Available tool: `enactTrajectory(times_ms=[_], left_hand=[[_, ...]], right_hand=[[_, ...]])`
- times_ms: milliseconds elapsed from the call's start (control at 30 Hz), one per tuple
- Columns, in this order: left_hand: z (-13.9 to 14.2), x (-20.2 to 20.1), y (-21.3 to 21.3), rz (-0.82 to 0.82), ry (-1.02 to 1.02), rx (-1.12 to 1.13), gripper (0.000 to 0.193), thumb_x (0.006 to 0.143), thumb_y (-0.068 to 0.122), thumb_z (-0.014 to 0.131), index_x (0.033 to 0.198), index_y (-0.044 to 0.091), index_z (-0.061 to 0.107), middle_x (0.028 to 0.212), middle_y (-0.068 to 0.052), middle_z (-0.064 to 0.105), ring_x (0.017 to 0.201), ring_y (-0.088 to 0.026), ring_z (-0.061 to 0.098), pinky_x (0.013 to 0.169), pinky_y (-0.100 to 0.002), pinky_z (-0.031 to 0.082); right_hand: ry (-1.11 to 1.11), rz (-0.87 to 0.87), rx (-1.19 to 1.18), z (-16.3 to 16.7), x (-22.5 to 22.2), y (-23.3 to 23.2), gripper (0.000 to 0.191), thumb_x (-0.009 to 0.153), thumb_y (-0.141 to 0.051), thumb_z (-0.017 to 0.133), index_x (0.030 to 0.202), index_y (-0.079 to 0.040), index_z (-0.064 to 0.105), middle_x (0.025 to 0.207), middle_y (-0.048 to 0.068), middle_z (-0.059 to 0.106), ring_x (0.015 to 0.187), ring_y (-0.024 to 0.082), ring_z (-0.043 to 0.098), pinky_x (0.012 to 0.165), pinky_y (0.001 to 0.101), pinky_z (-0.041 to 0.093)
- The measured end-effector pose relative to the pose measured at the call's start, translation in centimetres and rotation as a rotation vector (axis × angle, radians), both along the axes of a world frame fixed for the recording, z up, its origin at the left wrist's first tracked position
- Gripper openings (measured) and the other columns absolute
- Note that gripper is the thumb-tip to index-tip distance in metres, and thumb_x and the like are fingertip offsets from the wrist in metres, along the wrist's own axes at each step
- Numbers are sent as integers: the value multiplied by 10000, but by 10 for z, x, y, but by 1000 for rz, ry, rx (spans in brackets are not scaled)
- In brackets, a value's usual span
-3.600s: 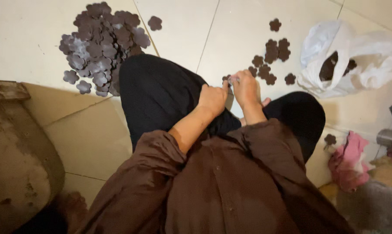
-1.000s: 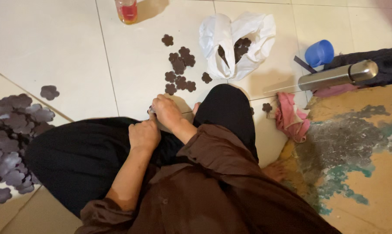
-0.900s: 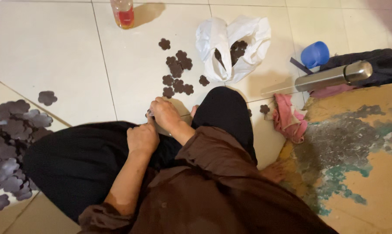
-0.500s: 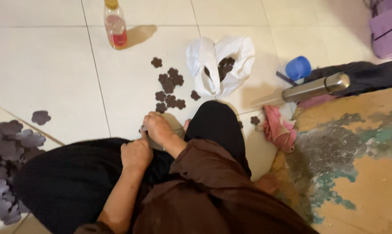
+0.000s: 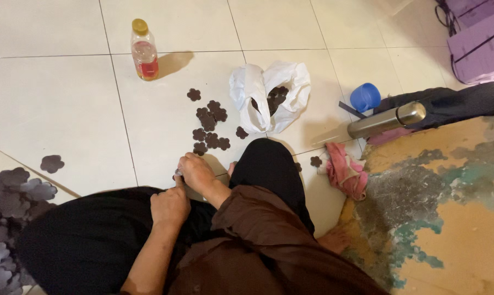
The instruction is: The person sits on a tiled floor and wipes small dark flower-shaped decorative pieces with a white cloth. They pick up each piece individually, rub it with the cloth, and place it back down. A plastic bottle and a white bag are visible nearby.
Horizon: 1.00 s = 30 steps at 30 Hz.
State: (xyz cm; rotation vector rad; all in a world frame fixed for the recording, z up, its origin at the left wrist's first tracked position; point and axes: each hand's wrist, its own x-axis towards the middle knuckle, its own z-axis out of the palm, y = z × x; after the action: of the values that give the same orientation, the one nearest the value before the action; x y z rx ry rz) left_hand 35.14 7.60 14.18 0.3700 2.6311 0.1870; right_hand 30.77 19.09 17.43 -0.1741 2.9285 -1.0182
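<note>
Now nearer hands (image 5: 184, 188): flower-shaped pieces (image 5: 208, 128), just beyond.

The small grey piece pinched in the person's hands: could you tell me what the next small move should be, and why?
Probably lay it with the dark brown flower-shaped cutouts ahead of the knee. The right hand pinches the small grey piece and the left hand rests just behind it, close to that cluster.

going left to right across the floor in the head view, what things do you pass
pile of dark flower-shaped pieces → lone flower piece → plastic bottle with yellow cap → small scatter of flower pieces → white plastic bag → pink cloth → blue cup → steel flask
</note>
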Motion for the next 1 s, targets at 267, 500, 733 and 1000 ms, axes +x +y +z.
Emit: enactTrajectory(times_ms=[267, 500, 733, 1000], left_hand=[[-3, -2, 1, -1, -32, -14, 615, 951, 141, 455, 1558, 71, 381, 956, -108, 785, 844, -264, 765, 784, -419, 519], [-1, 0, 1, -5, -35, -22, 601, 970, 159, 446, 1561, 71, 376, 973, -104, 783, 856, -269, 765, 796, -424, 525], [-6, -1, -2, -8, -55, -22, 618, 959, 168, 460, 1563, 75, 373, 961, -109, 781, 848, -268, 761, 798, -429, 526], [-9, -1, 1, -1, 12, 10, 622, 936, 146, 482, 1546, 61, 391, 937, -120, 779, 810, -271, 764, 789, -442, 532]], right_hand=[[-46, 17, 27, 5, -1, 0, 104, 869, -89, 705, 863, 13, 692, 963, 186, 671, 932, 353, 665, 828, 430, 538], [-35, 55, 91, 9, 2, -1, 74, 854, -54, 688, 877, 16, 684, 990, 188, 672, 940, 356, 674, 840, 428, 543], [-37, 19, 47, 16, -1, -5, 72, 877, -55, 675, 860, 15, 678, 968, 187, 668, 905, 365, 671, 816, 436, 541], [18, 87, 103, 9, -4, 0, 123, 858, -118, 689, 866, 3, 672, 955, 193, 663, 897, 363, 673, 825, 434, 540]])
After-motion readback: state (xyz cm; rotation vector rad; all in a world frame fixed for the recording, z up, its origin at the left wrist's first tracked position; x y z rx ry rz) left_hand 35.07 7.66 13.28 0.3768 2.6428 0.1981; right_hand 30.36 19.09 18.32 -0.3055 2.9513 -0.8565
